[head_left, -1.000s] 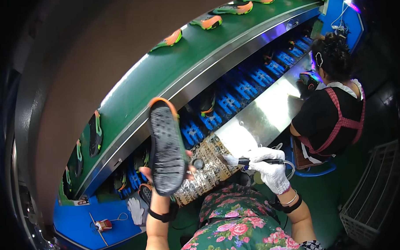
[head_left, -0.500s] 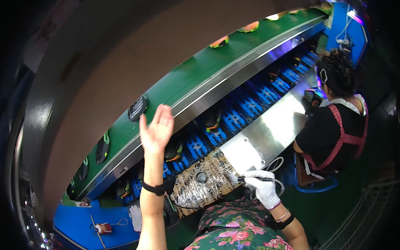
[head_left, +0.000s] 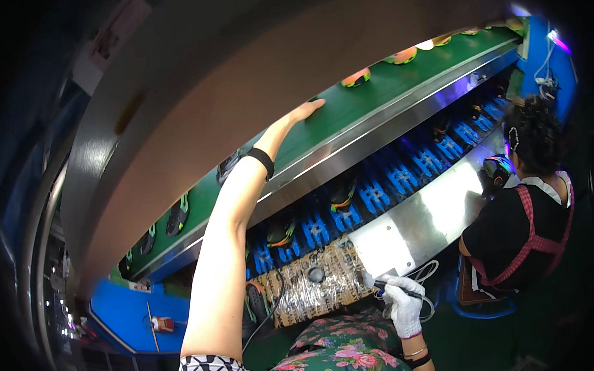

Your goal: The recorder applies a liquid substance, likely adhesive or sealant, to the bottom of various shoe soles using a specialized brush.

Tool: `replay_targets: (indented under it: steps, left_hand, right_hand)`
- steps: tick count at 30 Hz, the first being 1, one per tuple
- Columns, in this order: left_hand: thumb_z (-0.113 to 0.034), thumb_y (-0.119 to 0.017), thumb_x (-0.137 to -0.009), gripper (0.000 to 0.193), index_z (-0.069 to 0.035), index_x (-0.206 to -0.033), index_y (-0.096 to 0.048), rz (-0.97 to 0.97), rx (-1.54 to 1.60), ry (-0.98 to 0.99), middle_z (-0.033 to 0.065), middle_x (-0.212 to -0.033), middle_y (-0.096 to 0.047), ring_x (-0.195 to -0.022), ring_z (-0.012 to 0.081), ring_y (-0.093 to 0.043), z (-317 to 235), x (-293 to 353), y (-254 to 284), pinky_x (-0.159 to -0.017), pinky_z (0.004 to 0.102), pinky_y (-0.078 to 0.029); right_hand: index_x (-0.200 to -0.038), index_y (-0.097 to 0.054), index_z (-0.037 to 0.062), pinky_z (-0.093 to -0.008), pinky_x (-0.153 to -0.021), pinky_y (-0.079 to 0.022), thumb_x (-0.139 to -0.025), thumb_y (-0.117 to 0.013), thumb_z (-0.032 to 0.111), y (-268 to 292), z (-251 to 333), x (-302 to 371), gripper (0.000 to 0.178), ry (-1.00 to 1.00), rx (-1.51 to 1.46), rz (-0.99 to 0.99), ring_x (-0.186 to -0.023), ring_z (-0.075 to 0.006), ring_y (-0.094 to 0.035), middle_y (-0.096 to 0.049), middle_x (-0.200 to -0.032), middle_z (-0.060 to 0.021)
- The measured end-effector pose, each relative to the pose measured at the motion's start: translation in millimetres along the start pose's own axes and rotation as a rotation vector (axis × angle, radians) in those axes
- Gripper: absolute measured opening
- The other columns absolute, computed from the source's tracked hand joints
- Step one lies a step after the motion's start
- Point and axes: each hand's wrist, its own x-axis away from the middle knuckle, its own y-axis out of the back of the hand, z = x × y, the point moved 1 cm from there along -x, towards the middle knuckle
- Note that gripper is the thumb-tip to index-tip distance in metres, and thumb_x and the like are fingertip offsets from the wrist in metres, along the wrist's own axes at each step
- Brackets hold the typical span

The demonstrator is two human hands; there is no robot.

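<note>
My bare left hand (head_left: 307,109) reaches far over the green conveyor belt (head_left: 337,109), fingers stretched out and partly hidden under the brown overhang; I see nothing held in it. A dark shoe piece (head_left: 229,167) lies on the belt, partly behind my left forearm. In a white glove, my right hand (head_left: 404,303) is closed around a black-handled brush (head_left: 379,285) with pale bristles. The brush tip is by the right end of a tape-covered cardboard work surface (head_left: 301,300), where a small round dark dish (head_left: 316,274) sits. A dark shoe (head_left: 256,299) stands left of this surface.
Blue racks (head_left: 376,196) run beneath the belt, with dark shoes (head_left: 281,232) in some. Orange-and-green shoe pieces (head_left: 357,77) lie farther along the belt. A co-worker (head_left: 524,223) sits at right beside the metal bench (head_left: 384,238). White cable (head_left: 429,272) loops near my glove.
My left hand has moved forward and right, from above the belt's near edge to under the overhang. My right hand still holds the brush near the same place. The view has shifted slightly.
</note>
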Motion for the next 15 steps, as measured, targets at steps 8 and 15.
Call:
replay_targets:
  steps: [8,15]
  left_hand:
    - [-0.053,-0.069,-0.095,0.052,-0.001,-0.100,-0.066,0.034,0.395,0.168,0.0067,-0.087,-0.065,-0.066,0.0163,-0.069,-41.3,19.0,1.5,-0.054,0.0296,-0.057]
    - [-0.042,-0.069,-0.100,0.033,-0.009,-0.099,-0.070,0.008,0.629,0.191,-0.0008,-0.091,-0.063,-0.088,0.0093,-0.065,-12.2,146.9,20.2,-0.071,0.0246,-0.056]
  right_hand:
    - [-0.095,-0.076,-0.0059,-0.0287,-0.073,-0.061,-0.082,-0.068,-0.010,32.0,-1.2,8.0,0.015,0.106,-0.055,-0.050,-0.082,-0.0214,-0.074,-0.077,-0.100,-0.0197]
    - [-0.096,-0.077,-0.0065,-0.0291,-0.072,-0.059,-0.084,-0.072,-0.011,23.0,5.1,5.6,0.014,0.113,-0.031,0.020,-0.079,-0.0195,-0.073,-0.077,-0.096,-0.0158]
